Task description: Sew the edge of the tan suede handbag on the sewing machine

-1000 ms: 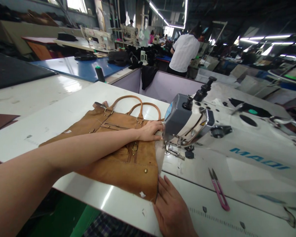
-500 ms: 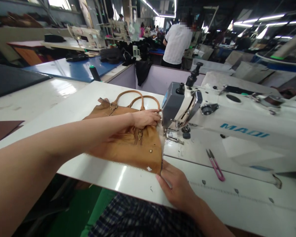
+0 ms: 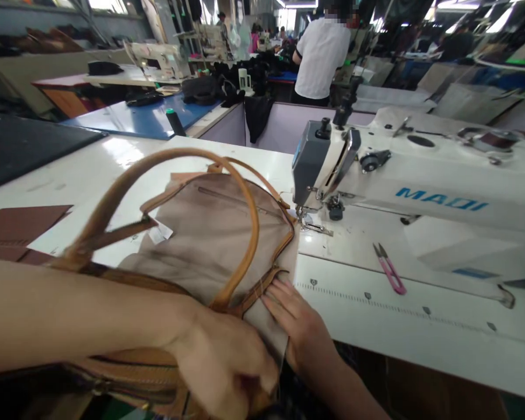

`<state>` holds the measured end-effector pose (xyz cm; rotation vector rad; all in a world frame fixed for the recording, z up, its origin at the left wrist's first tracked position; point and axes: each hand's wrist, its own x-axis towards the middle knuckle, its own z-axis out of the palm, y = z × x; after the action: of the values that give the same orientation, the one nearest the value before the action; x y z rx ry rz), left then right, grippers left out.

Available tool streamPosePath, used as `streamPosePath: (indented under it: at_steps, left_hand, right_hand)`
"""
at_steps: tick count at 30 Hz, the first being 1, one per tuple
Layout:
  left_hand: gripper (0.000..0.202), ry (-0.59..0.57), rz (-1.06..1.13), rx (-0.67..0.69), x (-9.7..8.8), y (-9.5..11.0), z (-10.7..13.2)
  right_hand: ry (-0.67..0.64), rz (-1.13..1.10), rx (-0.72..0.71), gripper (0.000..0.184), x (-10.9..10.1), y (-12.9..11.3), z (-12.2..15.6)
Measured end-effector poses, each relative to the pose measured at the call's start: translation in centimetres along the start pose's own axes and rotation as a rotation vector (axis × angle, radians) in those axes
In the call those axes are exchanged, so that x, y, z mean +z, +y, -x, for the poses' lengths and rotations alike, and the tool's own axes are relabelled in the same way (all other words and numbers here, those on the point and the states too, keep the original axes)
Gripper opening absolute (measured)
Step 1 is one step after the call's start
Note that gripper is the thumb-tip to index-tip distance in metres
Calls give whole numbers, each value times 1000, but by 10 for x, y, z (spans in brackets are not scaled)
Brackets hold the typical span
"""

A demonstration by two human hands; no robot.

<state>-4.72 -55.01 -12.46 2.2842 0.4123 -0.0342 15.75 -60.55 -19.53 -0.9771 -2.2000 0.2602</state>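
Observation:
A tan leather handbag (image 3: 192, 233) lies opened out on the white table, its beige lining facing up. One rounded handle (image 3: 256, 224) arches over the lining, and a zipper runs along the rim. My left hand (image 3: 227, 361) is closed on the near side of the bag, at the table's front edge; its fingertips are partly hidden. At the bag's right end, my right hand (image 3: 300, 321) grips the edge by the zipper end, fingers together and thumb out of sight. The far right corner of the bag lies close to the presser foot of the sewing machine (image 3: 328, 169).
Pink-handled thread snips (image 3: 390, 271) lie right of the bag, behind a ruler scale (image 3: 367, 296) on the tabletop. Brown leather pieces (image 3: 21, 230) are at the left. A dark thread cone (image 3: 175, 122) stands at the back. Beyond, a person in a white shirt (image 3: 324, 55) faces away.
The bag has gone from lying flat, outer side up, to opened with its lining showing. My left hand has moved from the bag's far side to its near side, closer to me.

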Motion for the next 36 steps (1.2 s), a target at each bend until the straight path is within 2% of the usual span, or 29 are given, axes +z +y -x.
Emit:
streamPosePath:
  at_steps: [2,4,5,6,8,10,12,15,17,20,22,27,31,33,36]
  left_hand:
    - [9,-37,-74,109,11,13,-5]
    - [11,-19,-309,251,9,20,-8]
    - [12,14,-438,275,4,22,-9]
    - [12,52,-541,256,-2,21,-10]
    - [10,82,-627,129,-14,15,-11]
    - [17,68,-641,25,-20,6,-12]
    - [28,60,-656,0,-20,-3,-14]
    - [33,114,-592,-25,-13,-13,-15]
    - [33,122,-507,-33,-10,-17,-14]
    - [21,105,-446,-29,-8,-19,-12]
    - [14,104,-450,-15,-8,-18,-11]
    - [18,103,-410,69,-14,-17,-9]
    - [18,49,-396,127,-20,-19,-8]
    - [19,55,-479,123,-21,-19,-10]
    - [23,161,-720,33,-22,-17,-16]
  right_hand:
    - [-43,20,22,51,0,-12,9]
    - [-89,-8,44,49,-1,-19,14]
    - [-110,-30,50,49,-2,-22,15]
    - [-129,-55,53,50,-3,-23,16]
    - [-141,-113,51,49,-5,-26,16]
    - [-74,-168,51,46,-4,-30,18]
    - [56,-197,108,43,-3,-35,22]
    - [211,-116,261,37,-4,-39,26]
    - [228,2,341,32,-6,-38,27]
    - [184,78,400,28,-11,-31,25]
    - [181,59,383,27,-13,-27,23]
    - [173,52,237,26,-12,-22,15]
    - [266,162,152,21,-11,-22,6]
    - [257,120,100,19,-10,-21,5]
    - [202,39,81,19,-8,-23,13]
